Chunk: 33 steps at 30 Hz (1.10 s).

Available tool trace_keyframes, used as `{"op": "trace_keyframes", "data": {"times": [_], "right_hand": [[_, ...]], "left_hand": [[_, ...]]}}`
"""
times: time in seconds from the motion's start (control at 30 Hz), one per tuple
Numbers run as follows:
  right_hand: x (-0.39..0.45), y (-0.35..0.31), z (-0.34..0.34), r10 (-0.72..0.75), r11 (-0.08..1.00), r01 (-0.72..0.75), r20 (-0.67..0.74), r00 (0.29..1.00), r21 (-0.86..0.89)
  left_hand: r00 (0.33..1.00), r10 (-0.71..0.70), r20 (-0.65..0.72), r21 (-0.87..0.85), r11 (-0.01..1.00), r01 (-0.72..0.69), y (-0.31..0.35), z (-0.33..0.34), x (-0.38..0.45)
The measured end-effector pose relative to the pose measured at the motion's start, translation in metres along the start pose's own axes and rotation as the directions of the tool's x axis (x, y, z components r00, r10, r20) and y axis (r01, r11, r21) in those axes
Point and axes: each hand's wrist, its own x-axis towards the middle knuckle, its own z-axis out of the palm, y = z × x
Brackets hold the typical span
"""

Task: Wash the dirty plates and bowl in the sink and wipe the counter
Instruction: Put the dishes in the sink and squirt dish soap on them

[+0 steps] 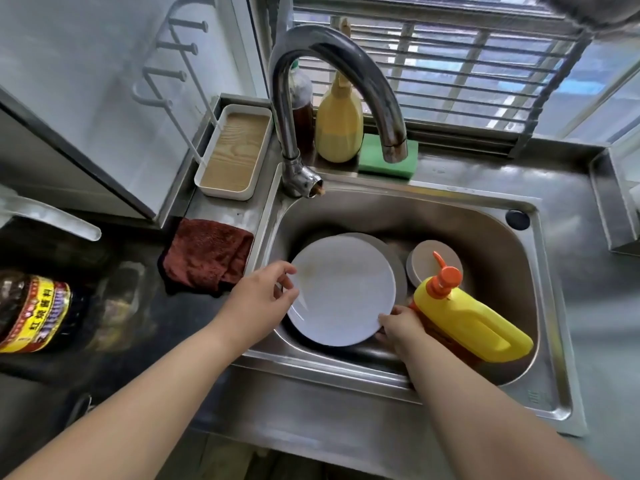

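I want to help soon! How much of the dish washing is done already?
Nothing looks washed yet: no water runs from the tap, and the green sponge sits unused behind the sink. Right now the left hand and right hand grip the top white plate. Still left: that plate, the plate under it, the bowl, and wiping the counter, maybe with the red cloth.

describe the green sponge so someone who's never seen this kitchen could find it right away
Start at the steel sink and its curved tap. On the ledge behind the basin, under the spout, lies the green sponge, flat beside the upright yellow bottle.
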Motion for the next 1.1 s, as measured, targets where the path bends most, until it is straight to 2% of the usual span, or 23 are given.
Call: {"op": "trace_keyframes", "data": {"times": [0.17, 0.4, 0.47, 0.53, 0.6, 0.63, 0.7, 0.73, 0.8, 0.83, 0.87, 0.93, 0.97, 1.03, 1.1], "right_hand": [[0.032, 0.015, 0.009, 0.044, 0.997, -0.047, -0.05, 0.998, -0.066], [0.026, 0.013, 0.004, 0.112, 0.994, -0.112, 0.038, 0.993, -0.002], [0.015, 0.005, 0.001, 0.094, 0.992, -0.089, 0.055, 0.994, -0.087], [-0.007, -0.007, -0.004, -0.006, 0.957, 0.025, 0.066, 0.998, -0.289], [-0.04, -0.021, -0.017, -0.113, 0.805, 0.176, 0.144, 0.983, -0.567], [-0.055, -0.024, -0.027, -0.178, 0.727, 0.273, 0.212, 0.961, -0.63], [-0.086, -0.028, -0.055, -0.427, 0.59, 0.492, 0.27, 0.863, -0.639], [-0.099, -0.027, -0.073, -0.597, 0.484, 0.567, 0.222, 0.771, -0.666], [-0.11, -0.024, -0.11, -0.854, 0.265, 0.555, 0.075, 0.515, -0.788], [-0.107, -0.022, -0.127, -0.894, 0.221, 0.484, 0.022, 0.447, -0.847], [-0.1, -0.022, -0.14, -0.881, 0.221, 0.389, -0.012, 0.473, -0.894], [-0.084, -0.022, -0.152, -0.756, 0.204, 0.252, 0.012, 0.655, -0.946], [-0.075, -0.022, -0.153, -0.686, 0.192, 0.236, 0.042, 0.726, -0.953], [-0.067, -0.025, -0.15, -0.632, 0.166, 0.29, 0.124, 0.765, -0.942], [-0.068, -0.03, -0.147, -0.666, 0.12, 0.349, 0.186, 0.723, -0.929]], "left_hand": [[1.0, 0.013, -0.016, -0.015, 1.0, -0.013, -0.001, 0.001, 0.002], [1.0, 0.018, -0.016, -0.044, 0.999, -0.019, -0.001, 0.008, 0.0], [1.0, 0.022, -0.009, -0.03, 0.999, -0.022, -0.001, 0.011, 0.0], [1.0, 0.022, -0.003, -0.022, 1.0, -0.022, 0.0, 0.013, 0.002], [1.0, 0.016, 0.013, -0.022, 1.0, -0.016, 0.004, 0.016, 0.003], [1.0, 0.012, 0.021, -0.024, 1.0, -0.011, 0.006, 0.017, 0.003], [1.0, 0.006, 0.03, -0.02, 1.0, -0.005, 0.01, 0.019, 0.004], [1.0, 0.006, 0.029, -0.019, 1.0, -0.006, 0.012, 0.021, 0.004], [1.0, 0.01, 0.027, -0.03, 1.0, -0.009, 0.018, 0.025, 0.004], [0.999, 0.01, 0.035, -0.038, 0.999, -0.009, 0.021, 0.027, 0.003], [0.999, 0.008, 0.049, -0.053, 0.999, -0.006, 0.025, 0.03, 0.003], [0.997, 0.008, 0.083, -0.091, 0.996, -0.001, 0.033, 0.037, 0.002], [0.996, 0.009, 0.094, -0.098, 0.995, 0.0, 0.037, 0.04, 0.001], [0.995, 0.014, 0.095, -0.117, 0.993, -0.003, 0.043, 0.046, 0.001], [0.996, 0.025, 0.083, -0.148, 0.989, -0.012, 0.049, 0.052, -0.001]]}}
